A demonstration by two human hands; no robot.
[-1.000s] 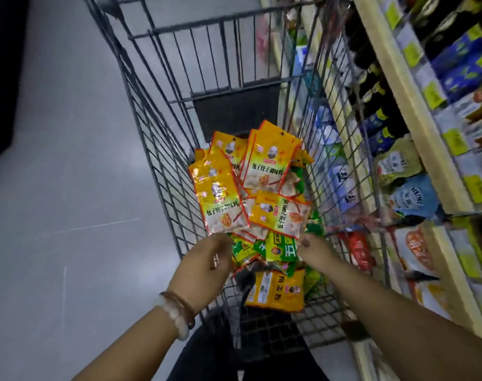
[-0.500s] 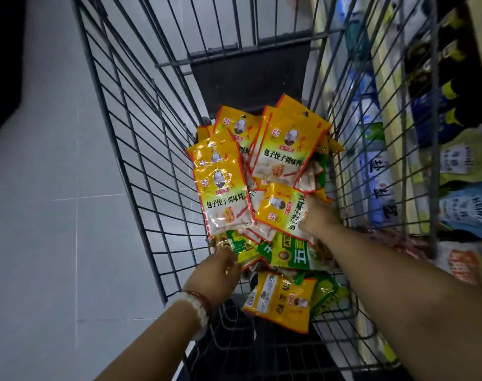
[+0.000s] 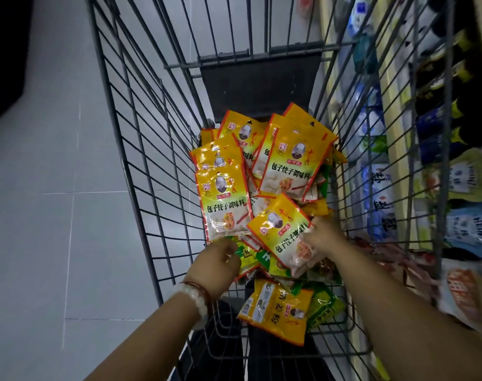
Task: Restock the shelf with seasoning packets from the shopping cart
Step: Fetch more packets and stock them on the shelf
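With right hand (image 3: pixel 323 235) pinching near yellow packet (image 3: pixel 285 233) and left hand (image 3: pixel 219 264) curled on green packets (image 3: pixel 246 255), lift clear of cart (image 3: pixel 141 166) rim.

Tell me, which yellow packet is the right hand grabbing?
The tilted yellow packet at the front of the pile. The right hand pinches its edge; the other yellow packets behind lie untouched by it.

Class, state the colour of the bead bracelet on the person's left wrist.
White beads on the bracelet, seen in the head view.
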